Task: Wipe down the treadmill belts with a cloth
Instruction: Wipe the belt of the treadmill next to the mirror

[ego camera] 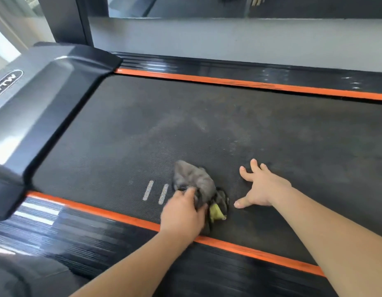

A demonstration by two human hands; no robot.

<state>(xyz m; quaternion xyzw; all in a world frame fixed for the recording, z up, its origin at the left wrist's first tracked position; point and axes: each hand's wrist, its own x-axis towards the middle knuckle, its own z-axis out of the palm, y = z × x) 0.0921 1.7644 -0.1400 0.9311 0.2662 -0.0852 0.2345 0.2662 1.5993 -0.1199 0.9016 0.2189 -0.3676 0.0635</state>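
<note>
A dark, textured treadmill belt fills the middle of the head view, with dusty grey smears on it. A crumpled grey cloth with a yellow-green patch lies on the belt near its front edge. My left hand grips the near end of the cloth. My right hand rests flat on the belt just right of the cloth, fingers spread.
Orange strips run along both sides of the belt, with black ribbed side rails beyond them. A glossy black motor cover stands at the left end. Grey floor and a mirror wall lie behind.
</note>
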